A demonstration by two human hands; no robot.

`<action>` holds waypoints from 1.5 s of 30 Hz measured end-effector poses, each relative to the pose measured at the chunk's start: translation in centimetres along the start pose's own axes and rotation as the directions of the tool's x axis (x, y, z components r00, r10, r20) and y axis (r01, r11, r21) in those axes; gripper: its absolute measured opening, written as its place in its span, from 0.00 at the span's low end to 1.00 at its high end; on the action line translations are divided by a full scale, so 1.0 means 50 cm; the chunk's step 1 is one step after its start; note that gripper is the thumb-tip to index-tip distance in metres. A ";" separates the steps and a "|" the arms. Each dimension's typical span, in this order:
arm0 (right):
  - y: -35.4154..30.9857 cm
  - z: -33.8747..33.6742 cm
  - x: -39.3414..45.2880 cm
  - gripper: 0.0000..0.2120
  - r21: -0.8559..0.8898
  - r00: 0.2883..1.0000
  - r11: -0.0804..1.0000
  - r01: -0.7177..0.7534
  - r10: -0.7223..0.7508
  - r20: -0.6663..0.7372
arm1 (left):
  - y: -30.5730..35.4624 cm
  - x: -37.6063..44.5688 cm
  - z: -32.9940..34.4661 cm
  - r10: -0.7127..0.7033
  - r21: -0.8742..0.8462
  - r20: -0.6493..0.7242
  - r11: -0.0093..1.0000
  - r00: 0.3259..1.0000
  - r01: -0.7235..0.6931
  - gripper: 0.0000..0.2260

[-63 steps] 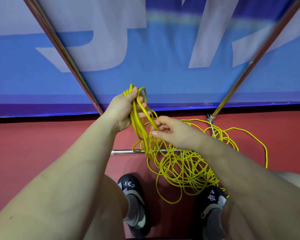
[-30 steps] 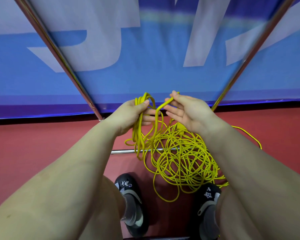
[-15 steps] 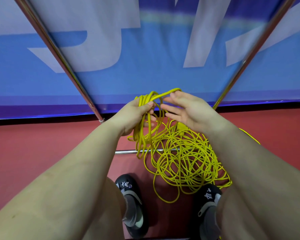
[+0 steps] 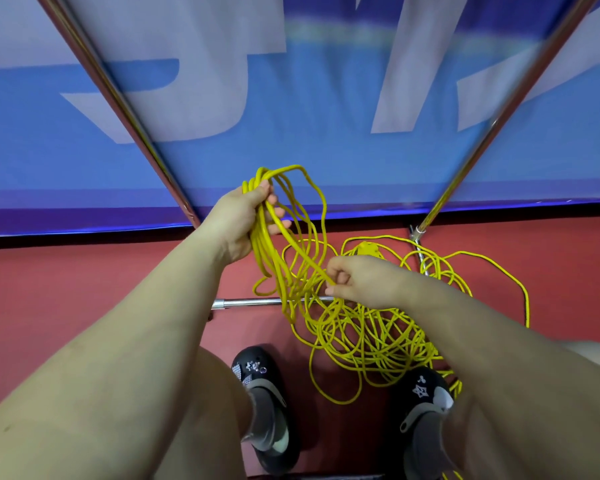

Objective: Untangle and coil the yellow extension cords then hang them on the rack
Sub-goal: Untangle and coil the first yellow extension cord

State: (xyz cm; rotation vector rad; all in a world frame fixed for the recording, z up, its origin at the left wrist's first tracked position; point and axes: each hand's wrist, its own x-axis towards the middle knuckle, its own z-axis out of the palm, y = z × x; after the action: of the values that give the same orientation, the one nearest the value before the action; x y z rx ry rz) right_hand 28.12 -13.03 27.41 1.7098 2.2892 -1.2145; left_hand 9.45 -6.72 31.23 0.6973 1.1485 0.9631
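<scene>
Cord: the yellow extension cord [image 4: 368, 327] lies mostly as a tangled heap on the red floor [image 4: 84, 299], between the shoes [image 4: 264, 403].
Left hand: the left hand [image 4: 238, 225] grips a bundle of finished loops.
Right hand: the right hand [image 4: 361, 280] pinches one strand.
Advice: draw the strand slowly, keeping each loop equal.
Obstacle: the rack bar [image 4: 257, 302] crosses under the loops and may catch them.
Behind: a blue banner [image 4: 326, 116].

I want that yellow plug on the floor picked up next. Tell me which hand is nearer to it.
Right. The right hand sits just below the plug, pinching a cord strand. The left hand is farther left, holding the coil.
</scene>
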 end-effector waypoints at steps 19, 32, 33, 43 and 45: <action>-0.023 -0.039 -0.001 0.05 0.216 0.928 0.959 0.181 -0.094 -0.360 | 0.018 0.009 -0.012 -0.057 -0.402 -0.083 0.915 0.995 0.019 0.15; -0.039 -0.066 0.004 0.06 0.409 0.850 0.879 0.244 0.008 -0.526 | 0.005 0.003 0.044 -0.157 -0.373 -0.036 0.918 0.987 0.133 0.15; -0.040 -0.064 0.004 0.07 0.386 0.845 0.890 0.242 0.001 -0.534 | 0.002 0.003 0.047 -0.169 -0.357 -0.017 0.922 0.986 0.152 0.15; -0.029 -0.050 0.002 0.06 0.169 0.893 0.971 0.168 -0.077 -0.444 | -0.012 0.006 0.060 -0.236 -0.400 0.050 0.885 0.970 0.236 0.15; -0.019 -0.044 0.003 0.09 0.082 0.925 0.992 0.100 -0.062 -0.375 | -0.015 0.008 0.059 -0.230 -0.393 0.052 0.890 0.972 0.232 0.14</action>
State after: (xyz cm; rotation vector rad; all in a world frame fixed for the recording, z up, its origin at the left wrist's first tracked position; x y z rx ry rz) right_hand 28.19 -11.68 29.39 2.0565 2.5672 -1.1150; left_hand 12.51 -6.66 31.24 0.2265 0.9648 0.9507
